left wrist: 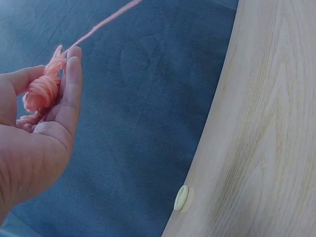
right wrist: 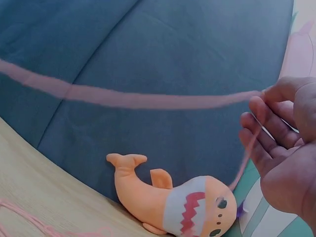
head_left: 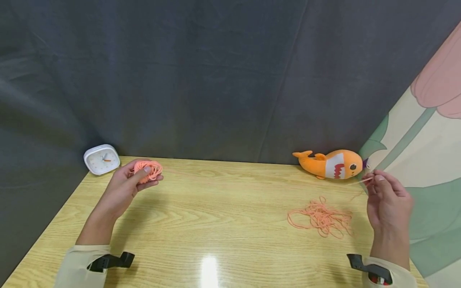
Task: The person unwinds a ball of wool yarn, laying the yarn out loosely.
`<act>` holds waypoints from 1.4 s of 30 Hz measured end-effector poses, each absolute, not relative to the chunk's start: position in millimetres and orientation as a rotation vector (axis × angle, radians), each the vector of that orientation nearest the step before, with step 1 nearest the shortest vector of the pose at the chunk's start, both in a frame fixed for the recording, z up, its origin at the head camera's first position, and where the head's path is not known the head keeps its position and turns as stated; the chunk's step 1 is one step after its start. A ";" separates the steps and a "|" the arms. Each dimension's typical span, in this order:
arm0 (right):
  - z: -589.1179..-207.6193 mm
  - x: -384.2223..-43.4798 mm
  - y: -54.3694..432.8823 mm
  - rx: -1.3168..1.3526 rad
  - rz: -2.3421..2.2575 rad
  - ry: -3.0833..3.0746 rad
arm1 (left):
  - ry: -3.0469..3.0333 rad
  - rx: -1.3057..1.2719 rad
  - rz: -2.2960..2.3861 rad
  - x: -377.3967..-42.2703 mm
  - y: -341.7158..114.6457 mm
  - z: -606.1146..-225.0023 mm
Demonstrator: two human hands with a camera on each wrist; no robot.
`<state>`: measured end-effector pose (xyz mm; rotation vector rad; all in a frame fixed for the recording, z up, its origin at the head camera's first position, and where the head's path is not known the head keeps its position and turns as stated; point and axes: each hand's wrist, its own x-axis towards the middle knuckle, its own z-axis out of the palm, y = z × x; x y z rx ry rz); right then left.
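Observation:
A small wound bundle of coral-pink yarn (head_left: 153,169) sits in my left hand (head_left: 124,186), gripped between thumb and fingers above the table's left side. From that bundle a strand (left wrist: 106,22) runs off to the upper right in the left wrist view. On the far right my right hand (head_left: 390,200) pinches the yarn between thumb and index finger. In the right wrist view the strand (right wrist: 148,101) stretches leftward from those fingertips, blurred, and a tail hangs below them. A loose tangle of the same yarn (head_left: 320,218) lies on the table beside my right hand.
An orange plush shark (head_left: 336,165) lies at the table's back right, close to my right hand. At the back left corner stands a white clock (head_left: 102,159). A dark curtain (head_left: 201,80) hangs behind the wooden table (head_left: 201,212); a flower-patterned cloth (head_left: 432,160) hangs at right.

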<state>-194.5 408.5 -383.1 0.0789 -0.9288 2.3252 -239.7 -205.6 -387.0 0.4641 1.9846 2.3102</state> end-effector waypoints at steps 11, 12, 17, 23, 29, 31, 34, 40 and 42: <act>-383.7 -198.5 395.9 0.004 2.309 -1.064 | 2.016 0.471 2.276 -239.8 -203.2 -388.2; -384.0 -200.0 392.0 0.016 2.312 -1.089 | 2.021 0.470 2.270 -240.1 -202.8 -388.5; -387.0 -210.0 368.6 0.136 2.329 -1.239 | 2.038 0.457 2.251 -240.3 -201.4 -389.0; -397.2 -223.2 335.9 0.302 2.337 -1.378 | 2.033 0.449 2.248 -240.2 -200.3 -388.8; -404.9 -235.6 289.7 0.341 2.310 -1.559 | 2.039 0.448 2.251 -239.9 -200.1 -388.6; -407.4 -240.7 273.4 0.362 2.312 -1.616 | 2.037 0.447 2.255 -239.9 -200.1 -388.6; -409.9 -247.7 250.7 0.389 2.316 -1.681 | 2.030 0.444 2.260 -239.5 -200.0 -388.8; -411.4 -255.4 214.1 0.372 2.310 -1.800 | 2.037 0.437 2.256 -238.6 -199.4 -389.5; -412.3 -257.2 204.4 0.375 2.305 -1.834 | 2.045 0.431 2.251 -238.9 -198.9 -389.3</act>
